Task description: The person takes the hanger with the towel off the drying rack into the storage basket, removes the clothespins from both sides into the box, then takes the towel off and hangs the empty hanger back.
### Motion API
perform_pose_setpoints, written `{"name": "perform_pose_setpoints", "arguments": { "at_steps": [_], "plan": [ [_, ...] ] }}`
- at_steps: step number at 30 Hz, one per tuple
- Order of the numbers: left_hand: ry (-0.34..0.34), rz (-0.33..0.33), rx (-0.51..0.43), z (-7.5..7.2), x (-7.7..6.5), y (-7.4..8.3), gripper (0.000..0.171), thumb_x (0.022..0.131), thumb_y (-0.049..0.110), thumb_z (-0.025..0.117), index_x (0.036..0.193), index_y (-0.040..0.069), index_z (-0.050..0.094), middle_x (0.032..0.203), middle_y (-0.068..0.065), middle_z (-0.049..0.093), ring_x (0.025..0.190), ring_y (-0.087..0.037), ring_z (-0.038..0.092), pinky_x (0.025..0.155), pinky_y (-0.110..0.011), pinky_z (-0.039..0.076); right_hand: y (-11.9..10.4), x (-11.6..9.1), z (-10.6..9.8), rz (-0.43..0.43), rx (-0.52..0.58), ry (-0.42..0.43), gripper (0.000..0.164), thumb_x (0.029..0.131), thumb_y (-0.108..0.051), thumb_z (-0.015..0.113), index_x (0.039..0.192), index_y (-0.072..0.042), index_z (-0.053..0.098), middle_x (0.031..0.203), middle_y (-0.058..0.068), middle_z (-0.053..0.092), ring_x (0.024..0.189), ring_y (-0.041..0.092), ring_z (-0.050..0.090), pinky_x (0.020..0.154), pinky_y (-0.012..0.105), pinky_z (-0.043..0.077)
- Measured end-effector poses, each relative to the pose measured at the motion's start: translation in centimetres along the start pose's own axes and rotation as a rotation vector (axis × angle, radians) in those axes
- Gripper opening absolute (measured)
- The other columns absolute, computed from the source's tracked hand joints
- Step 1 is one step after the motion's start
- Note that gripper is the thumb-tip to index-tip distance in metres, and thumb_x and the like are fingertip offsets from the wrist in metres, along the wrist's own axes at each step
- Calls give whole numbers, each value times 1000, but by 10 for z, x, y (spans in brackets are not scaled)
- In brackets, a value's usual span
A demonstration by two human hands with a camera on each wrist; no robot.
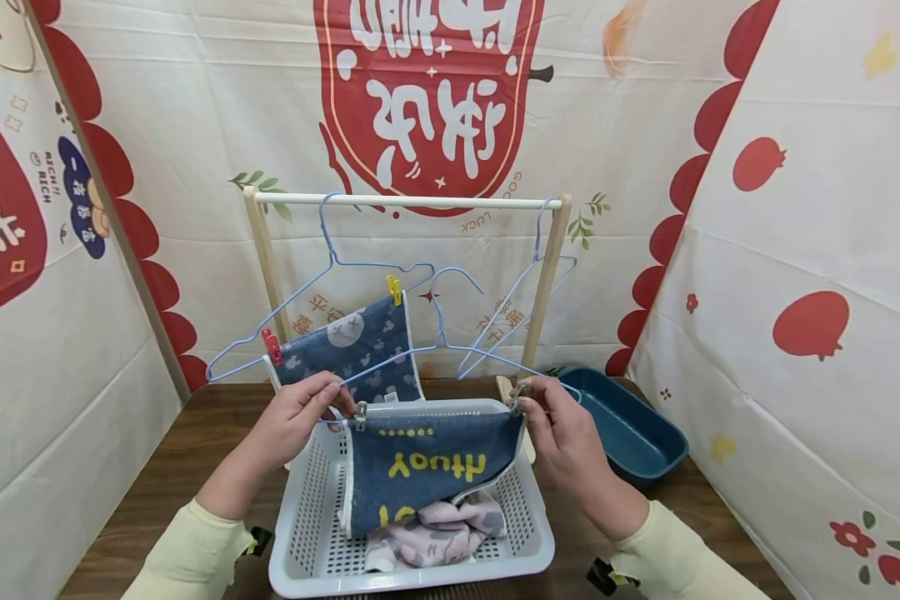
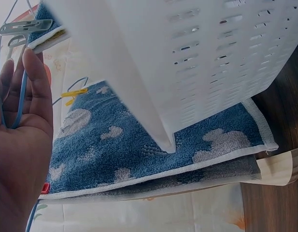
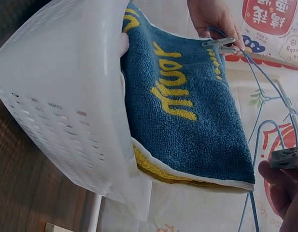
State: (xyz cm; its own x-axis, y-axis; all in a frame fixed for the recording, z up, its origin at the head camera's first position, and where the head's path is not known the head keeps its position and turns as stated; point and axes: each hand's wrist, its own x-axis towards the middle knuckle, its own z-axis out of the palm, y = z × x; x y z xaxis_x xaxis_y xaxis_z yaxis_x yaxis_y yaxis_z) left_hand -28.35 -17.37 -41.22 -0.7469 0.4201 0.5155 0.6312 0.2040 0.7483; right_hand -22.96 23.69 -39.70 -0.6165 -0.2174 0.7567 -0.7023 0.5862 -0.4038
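Observation:
My left hand (image 1: 300, 421) grips the left end of a light-blue wire hanger (image 1: 439, 321), beside a grey clothespin (image 3: 219, 42) on the towel's left top corner. The dark blue towel (image 1: 435, 442) with yellow lettering hangs below the hanger, over the basket. At the towel's right corner my right hand (image 1: 570, 437) pinches another grey clothespin (image 3: 284, 158) between thumb and finger. In the right wrist view that clothespin is close to the corner; I cannot tell whether it bites the cloth. The white basket (image 1: 412, 586) below holds a pink-grey cloth (image 1: 450, 533).
Behind stands a wooden rack with a white rail (image 1: 435, 202). On it hangs a hanger with a blue patterned towel (image 1: 360, 342), clipped by a yellow clothespin (image 1: 394, 289) and a red clothespin (image 1: 272, 345). More blue hanger wire hangs at the right post. A teal basin (image 1: 637, 425) sits right.

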Motion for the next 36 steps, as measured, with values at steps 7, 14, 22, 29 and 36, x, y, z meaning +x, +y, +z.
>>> {"name": "perform_pose_setpoints", "arguments": {
  "at_steps": [7, 14, 22, 29, 36],
  "plan": [
    [-2, 0, 0, 0, 0, -2, 25, 119, 9, 48, 114, 11, 72, 106, -6, 76, 93, -23, 75, 75, -40, 67, 0, -1, 0, -14, 26, 10, 32, 102, 6, 73, 131, -3, 65, 105, 5, 73, 78, 10, 62, 66, 17, 57],
    [-1, -11, 2, 0, 0, 1, 24, 119, 10, 49, 114, 12, 72, 106, -5, 76, 93, -24, 75, 76, -41, 67, -1, 0, -1, -18, 2, 27, 37, 94, 7, 83, 128, 1, 70, 105, 3, 75, 77, 11, 65, 64, 18, 57],
    [5, -24, 1, 0, 0, 0, 23, 119, 10, 50, 114, 12, 72, 106, -6, 76, 94, -24, 76, 76, -41, 68, -2, 1, -3, 0, -9, 48, 41, 91, 7, 87, 128, -1, 73, 101, 1, 77, 75, 11, 64, 62, 24, 60],
    [4, -27, -2, -1, 1, 1, 22, 119, 11, 51, 114, 12, 72, 106, -6, 76, 93, -24, 76, 76, -41, 68, 1, 8, -16, -21, -54, 80, 46, 90, 6, 88, 132, -3, 71, 98, 1, 72, 78, 12, 63, 62, 23, 57],
    [2, -25, -6, -2, 1, 0, 22, 118, 10, 51, 115, 9, 73, 106, -7, 76, 94, -24, 75, 76, -41, 68, 12, 25, -44, -28, -86, 177, 45, 91, 6, 86, 133, -2, 72, 95, 4, 69, 78, 12, 61, 72, 12, 51]
  ]
}}
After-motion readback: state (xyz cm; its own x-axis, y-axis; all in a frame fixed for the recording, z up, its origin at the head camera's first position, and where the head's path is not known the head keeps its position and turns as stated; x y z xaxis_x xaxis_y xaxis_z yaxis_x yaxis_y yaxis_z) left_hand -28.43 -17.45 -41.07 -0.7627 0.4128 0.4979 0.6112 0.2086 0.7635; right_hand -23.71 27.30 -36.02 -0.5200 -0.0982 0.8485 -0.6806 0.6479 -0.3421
